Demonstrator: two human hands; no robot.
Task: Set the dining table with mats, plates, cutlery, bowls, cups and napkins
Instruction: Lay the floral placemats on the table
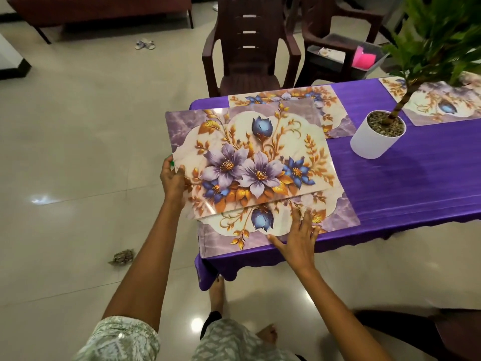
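My left hand (173,177) grips the left edge of a floral mat (250,157) with purple and blue flowers and gold leaves, holding it lifted over the table's near left corner. Under it another mat (335,217) of the same pattern lies on the purple tablecloth (416,178). My right hand (299,235) rests flat on that lower mat near the table's front edge, fingers spread. A third mat (333,100) lies at the far side, partly covered by the held one. A fourth mat (442,105) lies at the right.
A white pot (369,142) with a green plant (440,35) stands mid-table. A dark brown plastic chair (247,48) faces the far edge, and another at the right holds a grey bin (364,57). Sandals (145,44) and a scrap (122,256) lie on the tiled floor.
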